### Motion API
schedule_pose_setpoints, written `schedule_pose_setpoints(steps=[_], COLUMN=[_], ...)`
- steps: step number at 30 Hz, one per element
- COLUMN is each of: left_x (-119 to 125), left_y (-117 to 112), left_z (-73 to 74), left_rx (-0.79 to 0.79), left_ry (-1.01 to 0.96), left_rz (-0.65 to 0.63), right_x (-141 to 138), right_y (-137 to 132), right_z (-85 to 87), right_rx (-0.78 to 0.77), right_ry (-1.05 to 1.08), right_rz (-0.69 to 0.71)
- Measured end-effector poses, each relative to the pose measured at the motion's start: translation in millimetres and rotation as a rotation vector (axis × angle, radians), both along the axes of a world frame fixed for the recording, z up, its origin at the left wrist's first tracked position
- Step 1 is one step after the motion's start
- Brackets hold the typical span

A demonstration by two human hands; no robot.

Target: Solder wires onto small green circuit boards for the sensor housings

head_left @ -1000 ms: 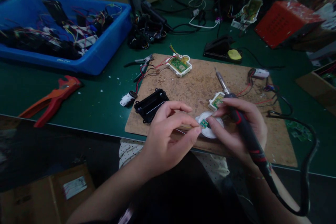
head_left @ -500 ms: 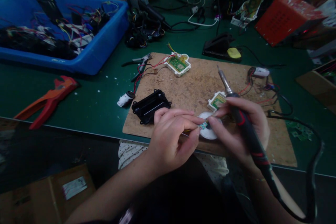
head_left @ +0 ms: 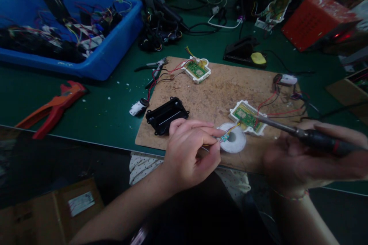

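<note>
My left hand (head_left: 189, 153) is closed in a pinch on a tiny green circuit board (head_left: 224, 137) with thin wires, held at the edge of a white round part (head_left: 234, 143) on the brown cork board (head_left: 212, 95). My right hand (head_left: 304, 157), blurred by motion, grips a black and red soldering iron (head_left: 310, 138) lying almost level, its metal tip pointing left over a white housing with a green board (head_left: 246, 116). A black rectangular casing (head_left: 166, 115) lies just left of my left hand.
A second white housing with a green board (head_left: 197, 69) sits at the cork board's far edge. A blue bin of wired parts (head_left: 109, 53) stands far left, orange cutters (head_left: 54, 107) near it. A soldering stand with yellow sponge (head_left: 244, 53) and a red box (head_left: 313, 21) lie beyond.
My right hand has pulled away to the right from the small board and swung the iron from upright to nearly level. My left hand has kept its pinch on the small board.
</note>
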State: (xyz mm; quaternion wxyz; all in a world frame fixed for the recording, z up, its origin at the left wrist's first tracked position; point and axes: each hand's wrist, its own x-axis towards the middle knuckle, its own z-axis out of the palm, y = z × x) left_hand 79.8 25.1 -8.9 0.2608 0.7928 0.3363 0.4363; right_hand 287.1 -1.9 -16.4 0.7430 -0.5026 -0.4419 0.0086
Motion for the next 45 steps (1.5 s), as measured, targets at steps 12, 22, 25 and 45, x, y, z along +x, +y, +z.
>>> schedule_pose_setpoints(steps=[12, 22, 25, 45], left_x=[-0.6, -0.2, 0.3, -0.7], left_y=[0.1, -0.2, 0.4, -0.7], left_z=[-1.3, -0.5, 0.3, 0.8], left_rx=[-0.007, -0.007, -0.012, -0.012], left_ry=[-0.009, -0.021, -0.014, -0.019], left_rz=[-0.01, -0.018, -0.012, -0.017], right_x=[-11.2, -14.1, -14.6, -14.1], right_y=[-2.9, -3.9, -3.8, -9.5], right_z=[12.4, 14.9, 14.8, 14.8], right_rx=[0.024, -0.064, -0.077, -0.125], right_ry=[0.01, 0.037, 0.026, 0.015], right_rz=[-0.006, 0.033, 0.042, 0.071])
